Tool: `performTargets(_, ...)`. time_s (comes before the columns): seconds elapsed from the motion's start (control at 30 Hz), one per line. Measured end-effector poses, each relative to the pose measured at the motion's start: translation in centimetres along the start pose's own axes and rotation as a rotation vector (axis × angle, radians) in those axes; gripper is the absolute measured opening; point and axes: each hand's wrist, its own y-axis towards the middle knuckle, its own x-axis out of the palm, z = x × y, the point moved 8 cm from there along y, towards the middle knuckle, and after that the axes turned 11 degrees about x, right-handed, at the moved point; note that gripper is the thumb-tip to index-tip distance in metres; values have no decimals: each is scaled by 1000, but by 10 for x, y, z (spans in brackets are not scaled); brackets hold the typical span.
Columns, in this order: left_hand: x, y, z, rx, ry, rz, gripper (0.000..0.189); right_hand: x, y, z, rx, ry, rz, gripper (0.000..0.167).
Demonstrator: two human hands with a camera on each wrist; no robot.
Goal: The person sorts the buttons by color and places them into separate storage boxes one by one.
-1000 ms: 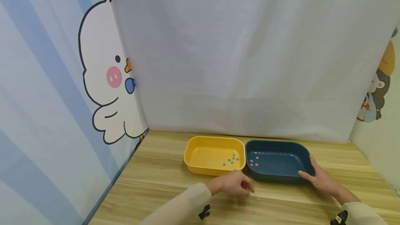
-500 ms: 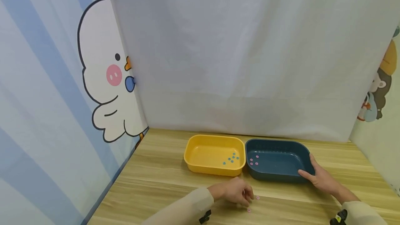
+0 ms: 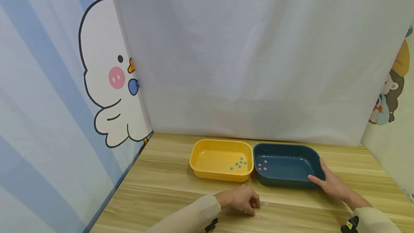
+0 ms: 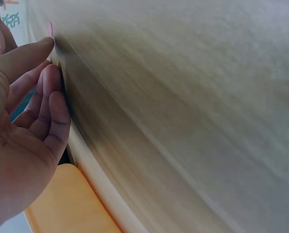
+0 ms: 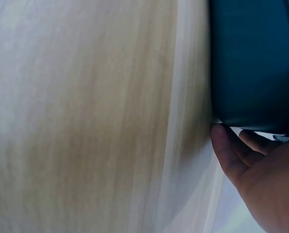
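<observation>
Two small pink rings lie on the wooden table: a nearer ring (image 3: 257, 217) and a farther ring (image 3: 266, 204). My left hand (image 3: 240, 199) is low over the table, its thumb and index tips beside the nearer ring. In the left wrist view a pink ring (image 4: 51, 29) shows just past the thumb tip; its fingers are loosely bent and hold nothing visible. My right hand (image 3: 334, 186) holds the right front corner of a dark teal basin (image 3: 284, 182), thumb at the front rim and fingers along the right side. Several pink rings (image 3: 265, 168) lie inside its left end.
A yellow basin (image 3: 220, 175) stands directly left of the teal one, with several small blue rings (image 3: 239, 166) at its right end. The wooden table (image 3: 155, 182) reaches back to a white curtain (image 3: 226, 64). A patterned curtain (image 3: 48, 100) borders the left.
My left hand has moved back toward the table's near side, from near the farther pink ring to beside the nearer one. The right hand keeps its place on the teal basin.
</observation>
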Motion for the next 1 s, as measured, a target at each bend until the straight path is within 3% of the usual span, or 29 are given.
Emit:
performTargets(0.2, 6, 4, 4, 50, 16, -47, 14, 0, 0, 0, -1, 7, -3, 98)
performTargets(0.53, 9, 5, 13, 110, 101, -71, 6, -1, 0, 0, -16, 4, 11, 97)
performTargets(1.0, 10, 5, 13, 108, 70, -74, 7, 0, 1, 1, -20, 15, 13, 99)
